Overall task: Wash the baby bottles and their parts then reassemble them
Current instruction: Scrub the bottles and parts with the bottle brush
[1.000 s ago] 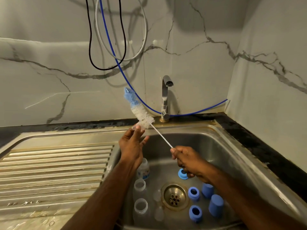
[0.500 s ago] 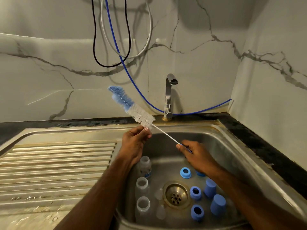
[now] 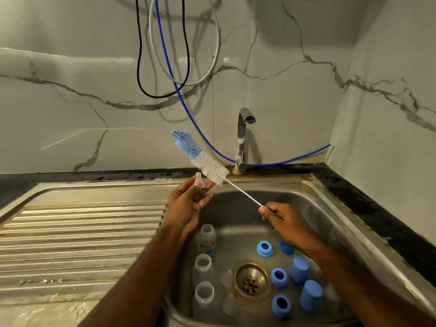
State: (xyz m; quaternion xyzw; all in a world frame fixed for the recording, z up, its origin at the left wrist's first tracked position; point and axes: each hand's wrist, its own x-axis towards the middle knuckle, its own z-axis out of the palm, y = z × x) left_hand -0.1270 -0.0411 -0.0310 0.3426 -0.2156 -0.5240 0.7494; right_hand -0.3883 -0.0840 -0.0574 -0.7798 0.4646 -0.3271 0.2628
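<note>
Ribbed steel filled the lower left of the frame: the draining board [image 3: 77,234], pressed into long parallel grooves, its surface dulled and stained brownish. Above it ran a dark, speckled counter strip [image 3: 99,177] and pale wall panels veined in grey like marble, with a black cable [image 3: 139,55], a grey hose [image 3: 215,48] and a thin blue tube [image 3: 188,114] looping down from the top centre.

Just left of centre, the left hand [image 3: 188,204] was raised over the sink edge, palm toward the camera; its thumb and fingertips pinched a small translucent teat [image 3: 199,181], the other fingers loosely spread. Touching the teat from above lay the bottle brush [image 3: 203,156], slanted from upper left to lower right: a blue tufted tip, a fat cylinder of white bristles, then a slim twisted white wire stem. The right hand [image 3: 285,223], right of centre, gripped the stem's lower end, fingers curled round it.

Behind the brush stood a chrome tap [image 3: 243,138], squared at the spout.

In the basin of the steel sink [image 3: 335,208], lower centre, three clear, round-shouldered plastic bottles [image 3: 204,267] stood open-mouthed in a column on the left. Beside them lay cloudy teats, hard to make out. A brass-coloured perforated drain [image 3: 252,280] sat in the middle. To its right were blue plastic collar rings [image 3: 278,278] with round holes and smooth blue domed caps [image 3: 311,295], scattered near one another.
</note>
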